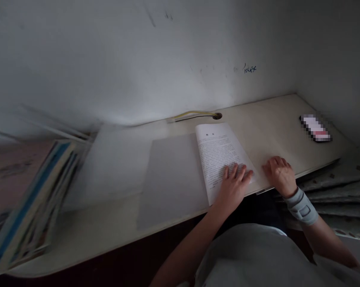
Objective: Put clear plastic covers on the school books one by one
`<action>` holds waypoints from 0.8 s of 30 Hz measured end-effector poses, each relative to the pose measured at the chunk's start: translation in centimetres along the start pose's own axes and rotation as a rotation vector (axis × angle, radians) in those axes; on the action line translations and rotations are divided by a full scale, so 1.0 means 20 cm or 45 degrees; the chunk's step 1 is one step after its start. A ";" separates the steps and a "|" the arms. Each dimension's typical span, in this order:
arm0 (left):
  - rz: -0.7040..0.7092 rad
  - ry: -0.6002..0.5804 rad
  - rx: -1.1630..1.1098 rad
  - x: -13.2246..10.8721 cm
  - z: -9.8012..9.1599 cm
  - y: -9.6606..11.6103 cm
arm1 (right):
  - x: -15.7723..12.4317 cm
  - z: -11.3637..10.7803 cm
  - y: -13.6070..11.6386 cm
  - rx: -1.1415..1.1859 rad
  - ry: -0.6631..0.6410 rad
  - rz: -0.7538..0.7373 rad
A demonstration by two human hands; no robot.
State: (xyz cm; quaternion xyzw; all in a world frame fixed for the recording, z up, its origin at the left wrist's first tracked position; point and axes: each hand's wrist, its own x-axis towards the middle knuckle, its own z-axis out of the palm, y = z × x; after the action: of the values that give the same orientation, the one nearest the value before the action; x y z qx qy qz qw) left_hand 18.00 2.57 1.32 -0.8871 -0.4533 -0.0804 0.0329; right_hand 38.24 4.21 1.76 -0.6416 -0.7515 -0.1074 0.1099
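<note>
The left hand [232, 187], fingers [234, 171] wide, apparently steadies the white, printed paper page [216, 153] on the cream tabletop [271, 121]; the right hand [282, 176], right of it, grips unreadably; proceeding calls for lighter pressure.

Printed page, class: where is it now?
In the head view, the page lies just right of centre on the desk, the left hand on its lower part.

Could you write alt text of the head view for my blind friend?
A person's left hand lies spread on a printed page, beside a plain grey sheet on a pale desk. The right hand, its wrist in a grey band, is by the desk's front edge. Blurred books are at the left.
</note>
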 end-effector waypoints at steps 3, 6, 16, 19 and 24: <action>-0.004 -0.010 0.003 0.00 0.00 0.00 | -0.03 -0.04 -0.02 0.063 -0.103 -0.128; 0.006 -0.014 0.006 0.00 0.00 0.00 | -0.03 -0.07 -0.01 0.089 -0.199 -0.169; -0.005 -0.002 -0.003 0.00 -0.02 0.00 | 0.01 -0.03 0.05 0.109 -0.198 -0.105; -0.005 0.026 -0.015 0.00 -0.01 0.00 | -0.01 0.04 0.02 0.094 -0.043 -0.036; -0.018 0.028 -0.012 0.00 0.01 0.00 | -0.03 0.12 -0.05 0.109 0.079 0.015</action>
State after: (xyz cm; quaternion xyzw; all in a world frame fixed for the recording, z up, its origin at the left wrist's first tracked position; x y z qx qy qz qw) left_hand 18.01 2.59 1.21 -0.8831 -0.4589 -0.0922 0.0332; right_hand 37.29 4.14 -0.76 -0.6371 -0.7478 -0.0943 0.1611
